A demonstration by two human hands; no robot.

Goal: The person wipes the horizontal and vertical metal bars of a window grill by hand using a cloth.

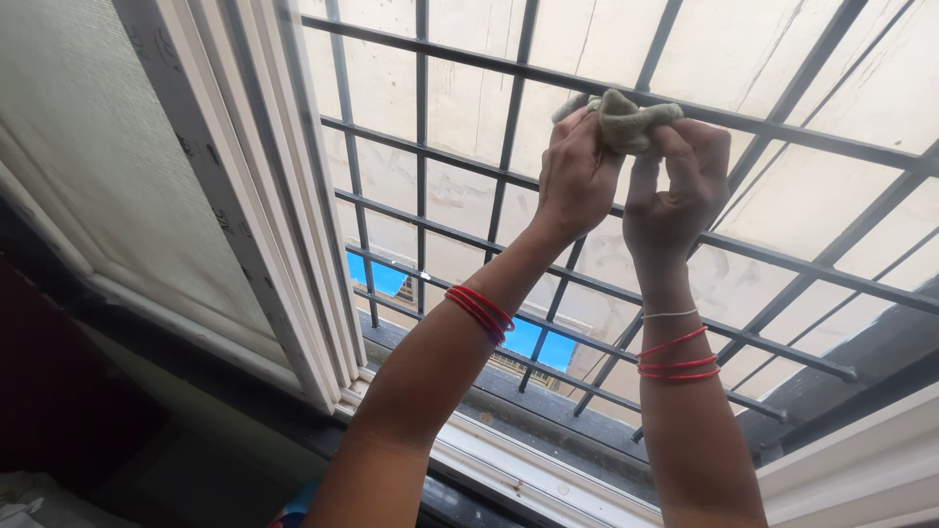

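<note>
Two hands (626, 181), one crumpled cloth (626, 119), one barred window grille (469, 147), one white window frame (284, 225)

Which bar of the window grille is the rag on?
The rag wraps the top crosswise bar, between both hands; the lower bars are bare.

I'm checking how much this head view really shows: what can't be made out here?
- Cloth: mostly bunched inside the left hand and right hand, so its full size and shape are hidden.
- Grille bar under the cloth: covered by the cloth and the fingers.
- Window frame: cut off by the top edge.
- Elbows: cut off by the bottom edge.
</note>
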